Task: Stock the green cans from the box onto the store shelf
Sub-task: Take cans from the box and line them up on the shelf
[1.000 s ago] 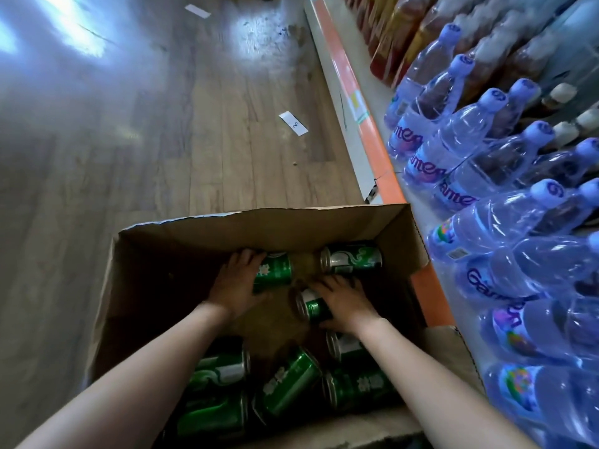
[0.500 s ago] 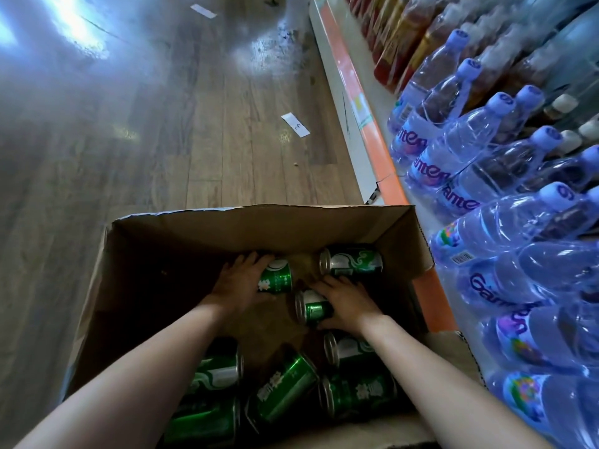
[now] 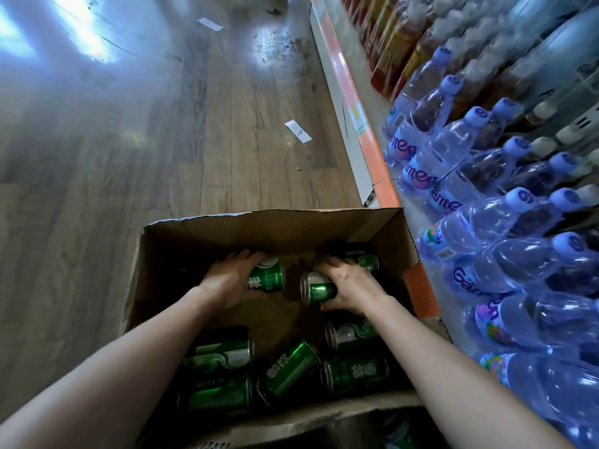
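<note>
Cardboard box [image 3: 227, 228]: open at the top, standing on the wooden floor [image 3: 129, 157] just beside the orange-edged store shelf [image 3: 366, 137].

Left hand [image 3: 227, 280]: inside the box at its far end, fingers curled round the left-hand can [image 3: 267, 277], a green can on its side with the silver end up and away.

Right hand [image 3: 353, 286]: near the left hand, gripping the right-hand can [image 3: 316, 288], green, on its side, silver end facing left. The view does not show whether either held can is clear of the box bottom.

Far can [image 3: 359, 256]: green, on its side, just behind the right hand's fingers near the far right corner.

Loose cans [image 3: 288, 367]: five, green, lying at mixed angles at the near end of the box, below the forearms.

Water bottles [image 3: 479, 170]: blue-capped, shrink-wrapped, filling the shelf to the right.

Paper slip [image 3: 297, 131]: white, on the floor well beyond the box.
</note>
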`<action>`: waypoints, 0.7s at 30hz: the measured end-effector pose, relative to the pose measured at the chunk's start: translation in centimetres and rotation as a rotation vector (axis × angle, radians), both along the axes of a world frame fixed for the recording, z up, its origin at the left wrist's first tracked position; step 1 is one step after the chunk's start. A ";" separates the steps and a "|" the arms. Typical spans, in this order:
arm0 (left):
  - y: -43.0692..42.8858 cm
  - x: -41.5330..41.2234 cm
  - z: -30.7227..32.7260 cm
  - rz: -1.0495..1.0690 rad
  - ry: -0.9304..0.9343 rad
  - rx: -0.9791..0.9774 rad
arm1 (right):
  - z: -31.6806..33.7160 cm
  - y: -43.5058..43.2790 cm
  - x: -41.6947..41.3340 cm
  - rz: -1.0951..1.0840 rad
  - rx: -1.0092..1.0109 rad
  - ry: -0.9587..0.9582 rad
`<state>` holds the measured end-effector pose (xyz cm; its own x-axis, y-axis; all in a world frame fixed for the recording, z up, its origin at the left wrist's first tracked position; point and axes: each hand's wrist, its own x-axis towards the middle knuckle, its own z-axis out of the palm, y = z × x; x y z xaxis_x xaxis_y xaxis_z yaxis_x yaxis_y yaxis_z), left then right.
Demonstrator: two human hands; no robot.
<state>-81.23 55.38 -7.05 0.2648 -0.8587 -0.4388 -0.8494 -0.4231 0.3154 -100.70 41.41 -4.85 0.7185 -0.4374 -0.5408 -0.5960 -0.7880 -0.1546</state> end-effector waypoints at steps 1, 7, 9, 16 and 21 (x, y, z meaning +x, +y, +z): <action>0.2 0.0 1.3 -0.005 -0.013 0.000 | 1.0 0.3 0.1 0.005 -0.007 0.005; 1.8 -0.3 9.9 -0.053 -0.077 -0.019 | 8.5 1.7 -0.1 0.013 -0.035 -0.048; 2.4 -0.5 12.9 -0.058 -0.070 -0.019 | 11.3 2.3 -0.2 0.006 -0.035 -0.065; 4.3 -1.6 23.9 -0.091 -0.057 0.007 | 22.1 3.9 -1.3 -0.049 -0.057 -0.098; 4.8 -2.1 32.0 -0.092 -0.039 -0.014 | 30.6 4.3 -2.1 -0.084 -0.055 -0.102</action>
